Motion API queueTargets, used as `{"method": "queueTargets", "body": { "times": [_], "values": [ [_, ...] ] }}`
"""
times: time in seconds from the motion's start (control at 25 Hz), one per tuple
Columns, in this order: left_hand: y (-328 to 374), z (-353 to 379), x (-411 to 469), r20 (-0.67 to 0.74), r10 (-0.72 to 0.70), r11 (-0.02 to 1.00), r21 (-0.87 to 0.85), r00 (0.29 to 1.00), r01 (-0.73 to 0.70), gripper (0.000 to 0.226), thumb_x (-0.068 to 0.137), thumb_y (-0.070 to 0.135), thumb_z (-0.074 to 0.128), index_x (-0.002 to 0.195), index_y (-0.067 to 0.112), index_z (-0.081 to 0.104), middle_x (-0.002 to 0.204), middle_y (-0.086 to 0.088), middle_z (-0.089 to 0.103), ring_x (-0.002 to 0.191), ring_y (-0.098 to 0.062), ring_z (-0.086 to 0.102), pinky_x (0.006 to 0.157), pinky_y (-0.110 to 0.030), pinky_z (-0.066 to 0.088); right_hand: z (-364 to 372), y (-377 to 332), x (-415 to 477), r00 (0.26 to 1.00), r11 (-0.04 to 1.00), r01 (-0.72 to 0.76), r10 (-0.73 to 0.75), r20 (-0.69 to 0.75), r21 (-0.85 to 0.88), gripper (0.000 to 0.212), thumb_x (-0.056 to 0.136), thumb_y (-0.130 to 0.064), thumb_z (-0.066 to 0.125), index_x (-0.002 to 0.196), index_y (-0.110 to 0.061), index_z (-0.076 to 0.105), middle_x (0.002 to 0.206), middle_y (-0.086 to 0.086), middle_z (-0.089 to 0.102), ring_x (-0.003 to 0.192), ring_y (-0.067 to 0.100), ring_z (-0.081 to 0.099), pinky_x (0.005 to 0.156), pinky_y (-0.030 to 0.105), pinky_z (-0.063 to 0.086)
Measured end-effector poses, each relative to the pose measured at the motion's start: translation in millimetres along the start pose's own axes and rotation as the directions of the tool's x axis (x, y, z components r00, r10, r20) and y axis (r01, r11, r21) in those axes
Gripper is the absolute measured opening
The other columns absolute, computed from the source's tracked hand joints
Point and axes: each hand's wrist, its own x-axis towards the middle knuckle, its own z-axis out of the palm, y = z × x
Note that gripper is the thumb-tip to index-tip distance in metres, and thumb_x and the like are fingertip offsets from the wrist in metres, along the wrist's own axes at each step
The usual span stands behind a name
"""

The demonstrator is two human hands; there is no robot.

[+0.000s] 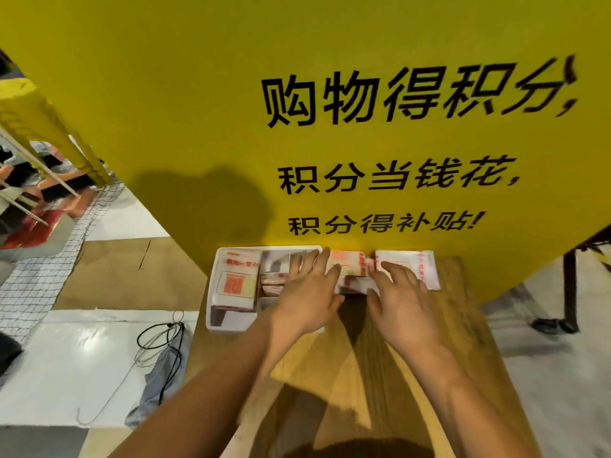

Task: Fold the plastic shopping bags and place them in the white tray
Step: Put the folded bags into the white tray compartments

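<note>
Reaching forward over the wooden worktop, both hands lie flat with fingers straight and slightly spread, gripping nothing; the left hand rests across the right edge of the tray, its fingertips pointing to the far side; the right hand sits just beside it, fingers laid on the bag; that bag, white with red print, is folded small and lies on the worktop between the two hands, just right of the tray and touching the pile; the pile, more white bags with red print, lies flat at the far right corner of the worktop, partly under the right fingers.

The tray is white and stands at the far left corner of the worktop; folded bags are inside it, one large flat one at the left and smaller ones beside it, partly hidden by the left hand; whether the left fingers touch them cannot be told.

Behind the worktop stands a yellow board with black lettering; on the floor at left lie a looped cable, a grey cloth and a net.
</note>
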Motion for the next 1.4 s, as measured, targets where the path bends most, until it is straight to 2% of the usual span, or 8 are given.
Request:
{"method": "queueTargets", "body": {
  "times": [0.24,0.48,0.76,0.88,1.08,1.2,1.32,1.4],
  "values": [
    [50.9,8.2,47.9,0.073,-0.022,0.999,0.051,0.997,0.018,0.061,0.098,0.032,0.053,0.152,0.015,0.029,0.162,-0.017,0.016,0.149,-0.034,0.013,0.12,-0.049,0.012,-3.7,69.7,10.9,0.998,0.998,-0.059,0.06,0.016,-0.028,0.035,0.078,-0.019,0.077,0.111,-0.011,0.07,0.123,0.016,0.065,0.112,0.038,0.06,0.085,0.046,0.049],
    [51.8,21.9,69.7,0.211,-0.1,0.991,0.106,0.972,0.078,0.06,0.1,0.034,0.049,0.152,0.016,0.026,0.154,-0.018,0.033,0.144,-0.037,0.026,0.121,-0.055,0.008,16.3,115.3,51.6,0.964,0.997,-0.08,0.074,0.255,0.015,0.049,0.094,-0.024,0.061,0.142,-0.017,0.051,0.147,0.009,0.049,0.134,0.031,0.043,0.105,0.04,0.034],
    [52.0,36.5,62.7,0.075,-0.063,0.996,-0.065,0.995,0.068,0.048,0.097,0.037,0.055,0.14,0.019,0.042,0.148,-0.01,0.041,0.144,-0.032,0.028,0.123,-0.051,0.01,17.5,123.4,57.7,0.939,0.989,-0.145,0.143,0.313,-0.017,0.058,0.075,-0.047,0.081,0.121,-0.019,0.061,0.123,0.008,0.054,0.111,0.028,0.048,0.092,0.037,0.037],
    [53.2,37.5,67.1,0.043,-0.036,0.992,-0.118,0.998,0.041,0.049,0.094,0.03,0.061,0.138,0.015,0.043,0.144,-0.006,0.045,0.14,-0.027,0.034,0.122,-0.049,0.007,6.7,126.1,45.0,0.929,0.945,-0.254,0.179,0.324,0.205,0.033,0.078,-0.036,0.082,0.091,-0.023,0.054,0.098,0.002,0.063,0.087,0.019,0.055,0.071,0.032,0.042],
    [57.7,37.7,60.2,-0.028,-0.007,0.98,-0.2,1.0,0.002,0.057,0.097,0.042,0.056,0.145,0.019,0.038,0.154,-0.006,0.034,0.146,-0.026,0.024,0.123,-0.05,0.01,-21.1,127.0,22.8,0.904,0.71,-0.407,0.221,0.367,0.574,0.025,0.084,-0.029,0.079,0.092,-0.032,0.056,0.085,-0.009,0.068,0.077,0.01,0.068,0.063,0.039,0.056],
    [63.3,24.1,45.3,-0.165,-0.05,0.84,-0.54,0.985,-0.048,0.055,0.099,0.05,0.05,0.146,0.022,0.04,0.148,0.0,0.043,0.14,-0.018,0.035,0.116,-0.042,0.029,-40.9,102.8,16.0,0.917,0.477,-0.398,0.196,0.346,0.784,0.027,0.085,-0.015,0.077,0.1,-0.031,0.061,0.09,-0.01,0.071,0.083,0.006,0.069,0.067,0.029,0.058],
    [55.5,4.5,24.2,-0.088,-0.144,0.495,-0.869,0.986,-0.005,0.054,0.101,0.039,0.055,0.149,0.025,0.035,0.133,0.007,0.055,0.12,-0.003,0.056,0.097,-0.028,0.051,-50.1,63.2,15.3,0.923,0.288,-0.382,0.164,0.348,0.878,0.034,0.087,-0.004,0.072,0.111,-0.025,0.061,0.096,-0.009,0.074,0.09,0.006,0.071,0.063,0.022,0.058],
    [38.4,-5.8,9.2,-0.052,-0.248,0.368,-0.929,0.967,0.045,0.052,0.101,0.032,0.057,0.147,0.026,0.035,0.126,0.009,0.058,0.109,-0.001,0.062,0.084,-0.021,0.057,-46.9,29.1,16.7,0.914,0.173,-0.401,0.141,0.38,0.9,0.036,0.087,-0.003,0.072,0.115,-0.022,0.06,0.1,-0.006,0.075,0.092,0.01,0.072,0.065,0.024,0.058]
  ]
}}
